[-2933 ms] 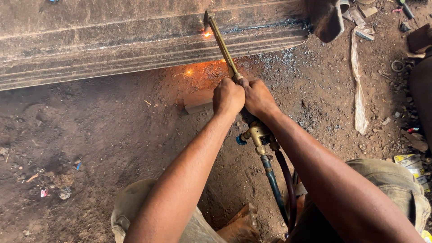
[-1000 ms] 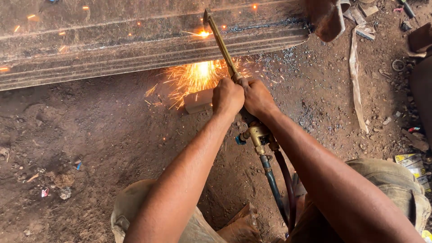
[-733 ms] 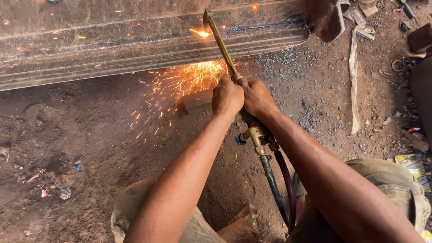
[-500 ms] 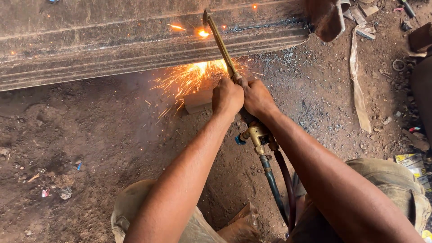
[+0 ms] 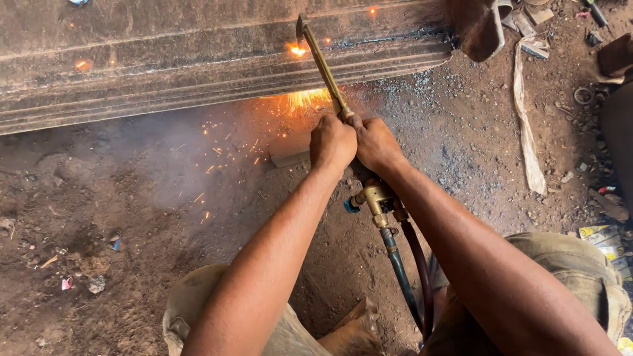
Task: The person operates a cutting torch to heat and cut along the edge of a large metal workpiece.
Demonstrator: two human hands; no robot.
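- The left hand (image 5: 331, 141) is clenched around the brass cutting torch (image 5: 324, 66), gripping its tube just below the long neck.
- The right hand (image 5: 374, 142) is wrapped tight on the same torch, touching the left hand, a little lower and closer to the valve body.
- The torch runs up and to the left from the two fists; its bent tip sits against the top face of the steel beam (image 5: 198, 59).
- A small bright glow (image 5: 297, 49) burns on the beam right beside the tip.
- Under the beam's lower edge, a fan of orange sparks (image 5: 303, 100) sprays onto the dirt floor (image 5: 132, 198), with loose sparks scattered to the left and thin smoke hanging over the ground there.
- Below the hands, the brass valve block (image 5: 376, 196) shows a small blue knob on its left side.
- Two hoses (image 5: 399, 270), one dark greenish and one reddish, lead down from the valve block between the person's knees.
- A pale strip of cloth (image 5: 525, 132) lies on the floor to the right, well apart from the hands.
- Scrap bits and litter (image 5: 606, 198) lie along the right edge of the view.
- A few small scraps (image 5: 82, 283) sit on the dirt at the lower left.
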